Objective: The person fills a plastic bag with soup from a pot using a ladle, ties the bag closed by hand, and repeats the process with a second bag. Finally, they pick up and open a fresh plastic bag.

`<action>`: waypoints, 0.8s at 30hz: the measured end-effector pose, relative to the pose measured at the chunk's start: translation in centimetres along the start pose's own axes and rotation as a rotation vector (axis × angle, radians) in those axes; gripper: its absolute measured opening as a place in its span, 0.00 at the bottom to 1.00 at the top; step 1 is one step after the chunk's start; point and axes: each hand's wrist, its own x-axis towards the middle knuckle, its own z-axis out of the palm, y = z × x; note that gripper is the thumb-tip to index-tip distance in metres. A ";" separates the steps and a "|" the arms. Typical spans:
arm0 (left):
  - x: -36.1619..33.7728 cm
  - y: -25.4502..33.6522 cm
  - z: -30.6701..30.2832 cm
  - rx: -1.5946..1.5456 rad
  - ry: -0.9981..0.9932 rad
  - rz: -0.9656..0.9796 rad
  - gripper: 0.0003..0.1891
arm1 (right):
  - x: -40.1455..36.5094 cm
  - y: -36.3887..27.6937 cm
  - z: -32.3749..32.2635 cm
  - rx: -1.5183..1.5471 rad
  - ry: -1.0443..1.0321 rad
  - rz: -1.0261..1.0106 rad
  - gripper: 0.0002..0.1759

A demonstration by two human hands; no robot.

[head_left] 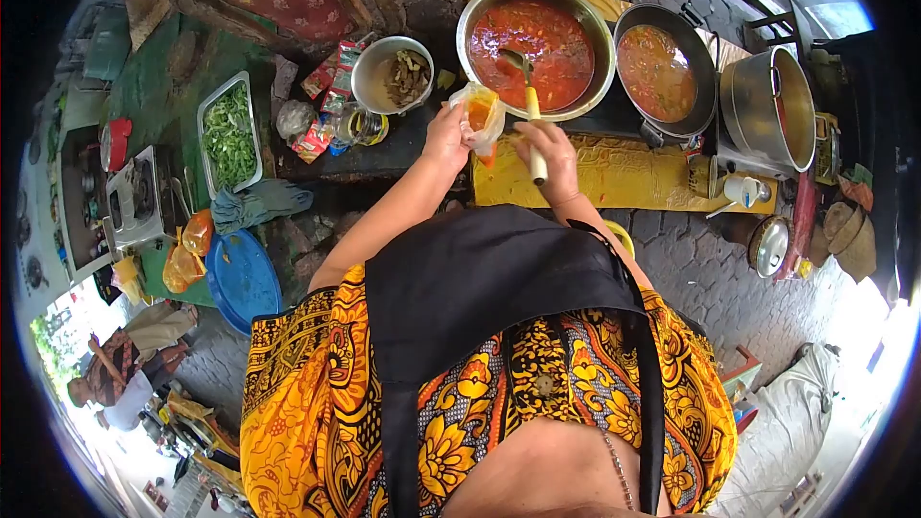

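Observation:
My left hand [447,137] is closed on a clear plastic bag [482,111] with orange-red sauce inside. In my right hand [552,158] is a ladle [533,139] with a pale handle, its metal bowl over the sauce. Just beyond both hands stands a wide metal basin [468,38] of red sauce [552,34]. The bag hangs close to the basin's near left rim. Left of the bag is a smaller metal pot [363,86] with dark brown pieces [408,79] in it.
A dark wok [707,86] of stew and a tall pot [750,115] stand to the right. To the left are a tray of chopped greens [230,134], a jar [363,125], red packets [321,82] and a blue round tray [245,278]. A person [115,384] is at the far lower left.

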 end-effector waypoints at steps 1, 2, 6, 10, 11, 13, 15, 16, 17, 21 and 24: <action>0.0 0.0 0.0 0.002 -0.001 -0.001 0.14 | -0.1 0.4 -0.5 0.097 0.068 0.087 0.13; 0.0 -0.1 -0.2 0.010 -0.037 0.024 0.14 | 0.0 0.7 -1.3 0.087 0.130 0.123 0.11; 0.2 -0.1 -0.9 0.033 -0.089 0.093 0.16 | -1.0 5.5 -2.1 0.012 0.344 0.221 0.09; -1.6 1.7 -0.2 0.134 -0.129 0.056 0.19 | -2.3 9.4 -2.2 0.376 0.479 0.659 0.09; -1.6 1.8 -0.2 0.136 -0.126 0.057 0.19 | -2.4 9.6 -2.2 0.623 0.561 0.773 0.10; -1.7 1.8 -0.3 0.123 -0.092 0.047 0.18 | -2.9 10.4 -2.2 0.653 0.558 0.811 0.13; -0.5 1.5 -2.0 0.181 -0.146 0.060 0.17 | -3.1 10.8 -2.2 0.782 0.678 0.880 0.14; 0.2 1.2 -3.0 0.236 -0.202 0.070 0.18 | -3.3 11.0 -2.3 0.832 0.714 0.910 0.14; -0.1 1.5 -2.5 0.237 -0.200 0.070 0.18 | -3.6 11.5 -2.2 0.834 0.712 0.911 0.14; -0.6 2.1 -1.4 0.195 -0.136 0.041 0.21 | -4.8 13.3 -2.3 0.986 0.821 0.932 0.12; -0.1 1.7 -1.8 0.184 -0.146 0.009 0.25 | -5.4 13.7 -3.1 1.050 0.844 0.944 0.12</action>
